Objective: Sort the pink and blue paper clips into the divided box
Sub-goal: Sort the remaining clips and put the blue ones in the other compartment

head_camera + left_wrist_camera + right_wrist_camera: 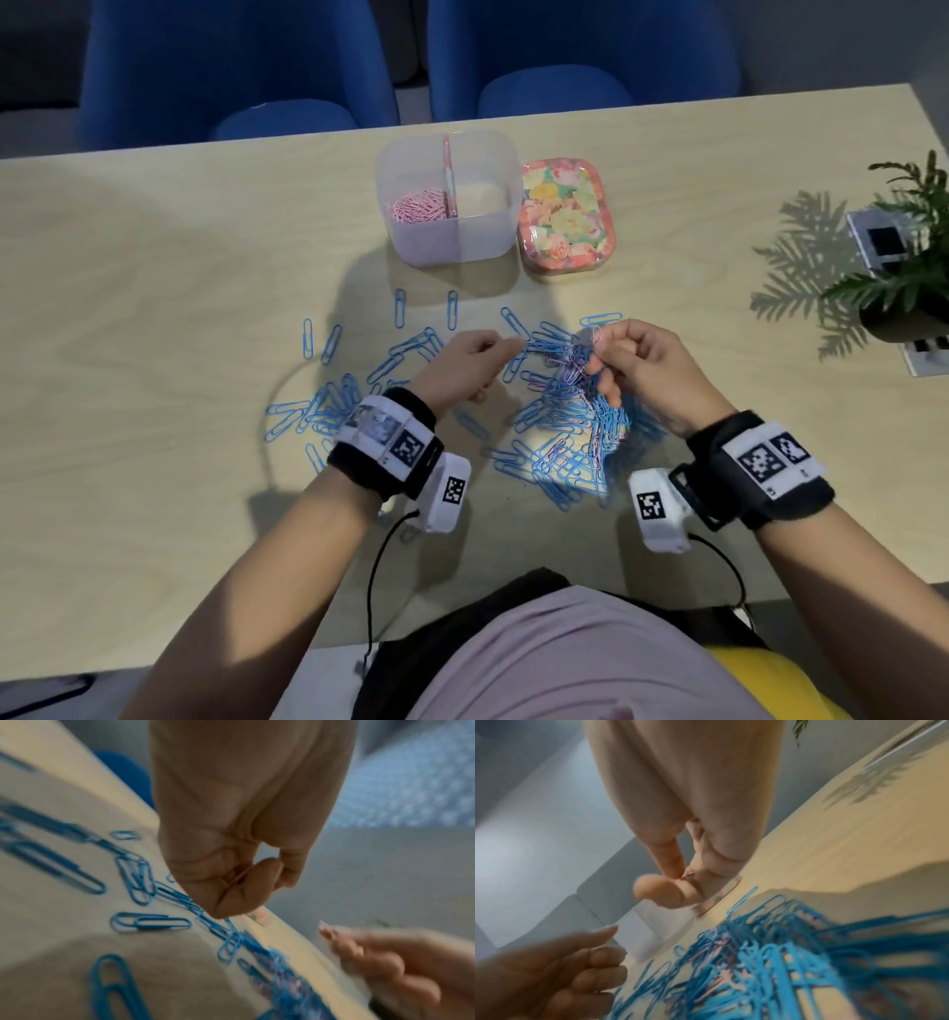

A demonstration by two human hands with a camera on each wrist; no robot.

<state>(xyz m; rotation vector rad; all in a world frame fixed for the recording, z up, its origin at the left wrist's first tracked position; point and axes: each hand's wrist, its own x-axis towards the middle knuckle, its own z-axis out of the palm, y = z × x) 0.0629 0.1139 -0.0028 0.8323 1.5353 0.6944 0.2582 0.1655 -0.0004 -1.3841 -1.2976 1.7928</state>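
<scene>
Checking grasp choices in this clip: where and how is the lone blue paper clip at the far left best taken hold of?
Pinch the blue paper clip across its two long sides, coming straight down from above. It lies flat on the table, apart from the others, so its sides are free.

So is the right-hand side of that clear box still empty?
Yes, empty: the divided box holds pink clips only left of its divider; the right compartment shows a bare floor.

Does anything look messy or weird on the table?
Yes. Blue paper clips are scattered loose across the table, with a few pink ones tangled in the pile under the right hand. In the divided box, only the left compartment holds pink clips; the right one looks empty.
</scene>
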